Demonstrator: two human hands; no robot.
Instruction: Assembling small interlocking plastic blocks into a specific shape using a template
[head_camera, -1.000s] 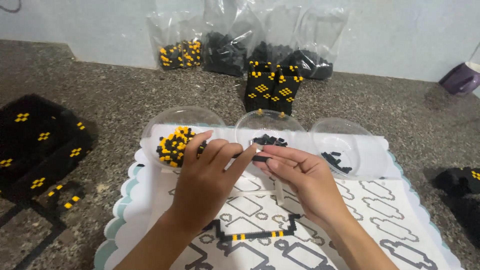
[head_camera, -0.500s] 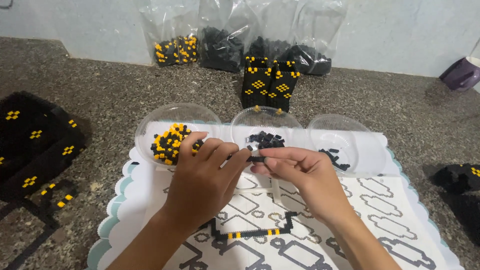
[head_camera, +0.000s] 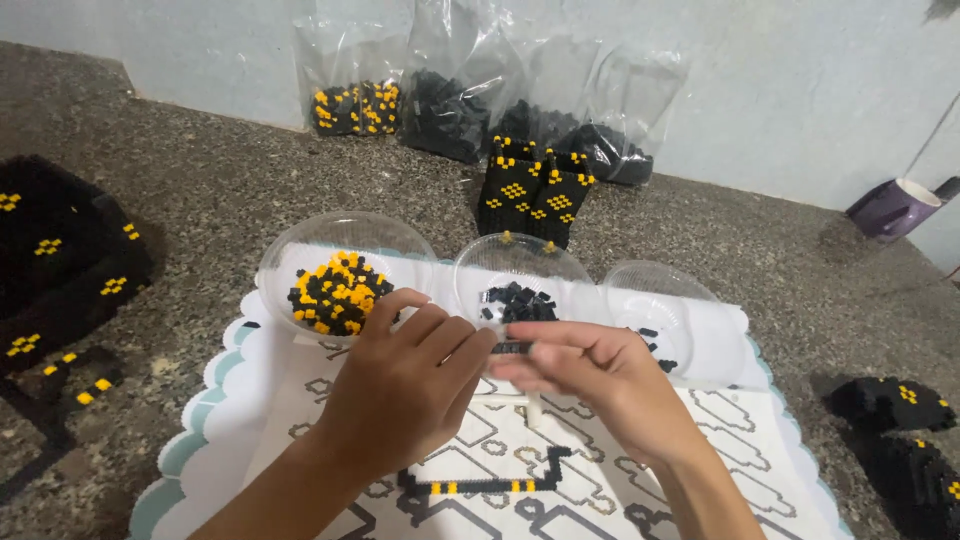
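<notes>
Black block strip (head_camera: 511, 347), short and thin, sits pinched between your two hands just in front of the middle clear bowl (head_camera: 520, 275), above the white patterned mat (head_camera: 300, 400). Your left hand (head_camera: 405, 385) has its grip narrow, fingertips closed on the strip's left end; your right hand (head_camera: 600, 375) pinches the right end the same way. The middle bowl holds loose black pieces. To its left, a clear bowl (head_camera: 340, 250) holds mixed yellow and black pieces, and to its right a third bowl (head_camera: 655, 310) has only a few black ones. Near you on the mat lies a longer black and yellow chain (head_camera: 480, 485). Farther back on the table stand finished black and yellow towers (head_camera: 530, 190) and plastic bags of pieces (head_camera: 450, 100).
</notes>
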